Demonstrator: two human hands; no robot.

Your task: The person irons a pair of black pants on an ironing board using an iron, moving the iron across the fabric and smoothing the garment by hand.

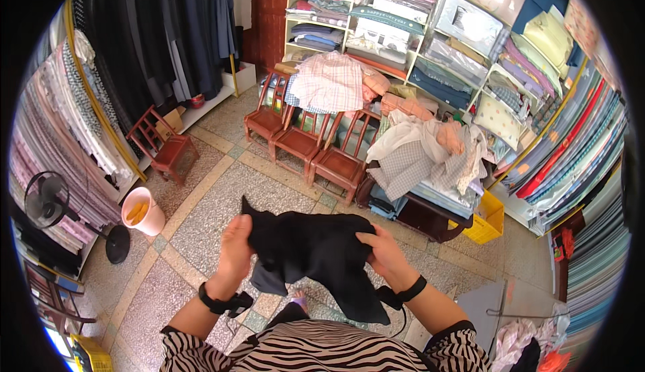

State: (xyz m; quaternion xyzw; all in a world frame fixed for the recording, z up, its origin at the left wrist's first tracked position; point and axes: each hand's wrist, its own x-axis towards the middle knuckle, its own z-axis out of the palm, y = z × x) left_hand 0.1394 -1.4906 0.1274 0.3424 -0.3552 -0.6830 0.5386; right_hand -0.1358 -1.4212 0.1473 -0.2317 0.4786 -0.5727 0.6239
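A piece of black cloth (312, 243) is stretched between my two hands in front of my body. My left hand (236, 248) grips its left edge, and a pointed corner sticks up above the fingers. At the opposite edge, my right hand (385, 253) pinches the cloth between thumb and fingers. The lower part hangs in loose flaps above the terrazzo floor (201, 221). Whether the cloth is a finished garment cannot be told.
Small wooden chairs (340, 168) stand ahead, before shelves of folded fabric (388, 24). A cloth-piled bench (428, 221) and a yellow crate (484, 218) are on the right. On the left are a pink bucket (146, 221), a black fan (117, 243) and hanging fabrics (55, 135).
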